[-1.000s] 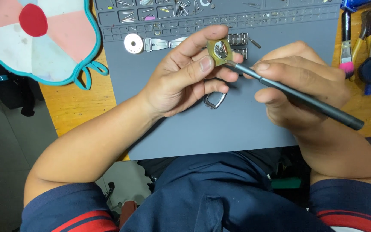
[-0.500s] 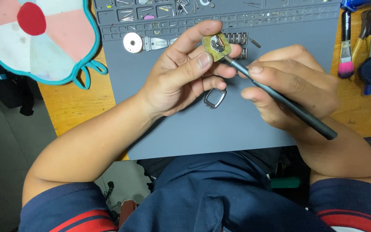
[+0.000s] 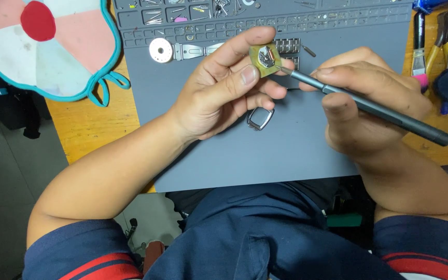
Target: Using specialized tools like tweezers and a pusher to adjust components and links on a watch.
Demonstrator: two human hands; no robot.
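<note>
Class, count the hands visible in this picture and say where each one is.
2. The left hand pinches a small watch movement; the right hand holds a dark screwdriver to it.

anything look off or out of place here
Nothing looks spilled or broken. The left hand pinches a small brass-coloured watch movement while the right hand touches a dark screwdriver tip to it. An empty watch case lies loose on the grey mat, apart from its band pieces.
</note>
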